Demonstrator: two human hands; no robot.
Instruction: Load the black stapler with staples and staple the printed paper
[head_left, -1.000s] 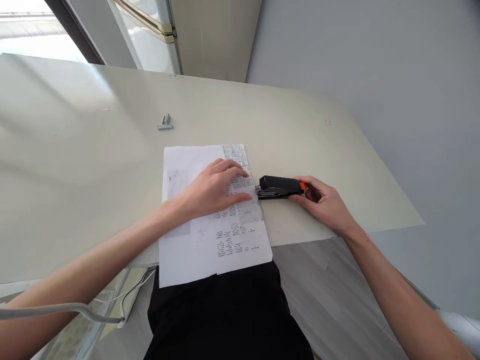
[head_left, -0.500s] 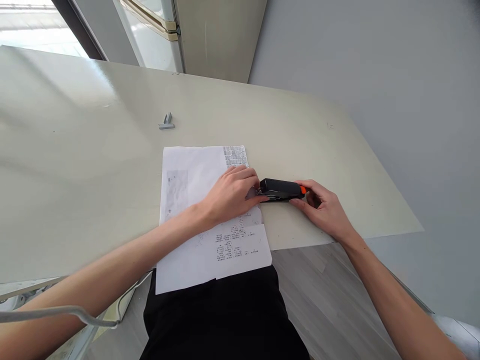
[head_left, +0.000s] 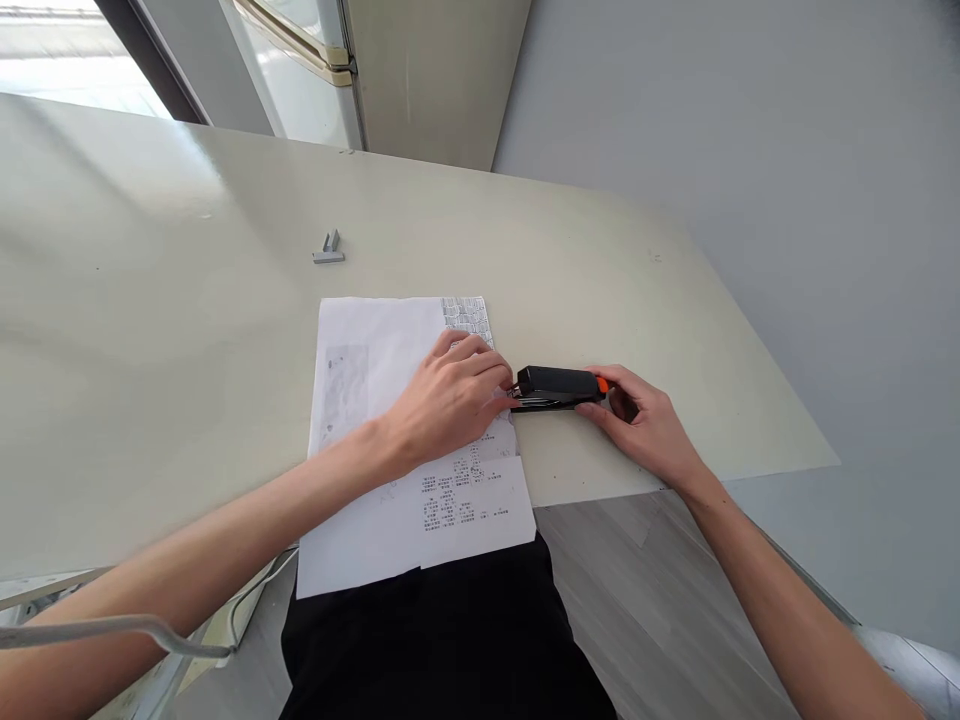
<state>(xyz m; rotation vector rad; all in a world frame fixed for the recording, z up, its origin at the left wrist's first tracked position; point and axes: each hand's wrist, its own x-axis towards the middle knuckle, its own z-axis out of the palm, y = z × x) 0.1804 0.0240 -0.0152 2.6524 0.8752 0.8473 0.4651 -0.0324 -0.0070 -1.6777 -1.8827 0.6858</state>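
Printed sheets of paper [head_left: 375,540] overlap on the tabletop, their lower part hanging over the near edge by my lap. My left hand [head_left: 457,390] lies on them, with its fingers and thumb curled at their right edge, closed on the paper. Just right of that edge is a black stapler [head_left: 559,382] with an orange rear end, lying level with its jaw toward the sheets. My right hand [head_left: 637,415] grips its back end between thumb and fingers. The stapler's front tip is partly hidden by my left hand.
Two short grey strips of staples [head_left: 328,248] lie farther back on the pale table [head_left: 187,380]. A fridge [head_left: 427,80] stands beyond the far edge, and a grey wall [head_left: 735,130] rises on the right. A grey cable [head_left: 112,627] hangs at lower left.
My left hand and the sheets have shifted slightly left, and the left thumb has drawn back from the stapler's jaw. My right hand still holds the stapler. The view has moved a little.
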